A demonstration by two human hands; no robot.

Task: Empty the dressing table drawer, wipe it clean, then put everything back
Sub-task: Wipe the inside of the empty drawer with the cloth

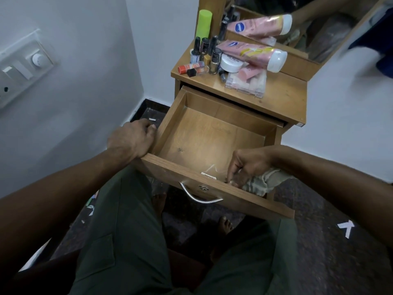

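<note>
Gripping: the left hand is closed over the near left corner of the drawer, fingers wrapped down its outer side wall.
Right hand: the right hand is bunched around a pale striped cloth, fingertips pressed at the drawer's front rim near the right corner; the cloth spills over that rim.
Drawer: pulled well out of the dressing table, its wooden floor bare, with what may be a faint wet streak near the front, hard to tell in the glare.
Front panel: a curved metal handle and a small keyhole beside it.
Tabletop: the contents stand crowded at the back left, nail polish bottles, a pink tube with a white cap, a white jar, a clear flat case and a green cylinder.
Mirror: behind the items, reflecting the pink tube.
Below: green shorts and bare feet on a dark floor.
</note>
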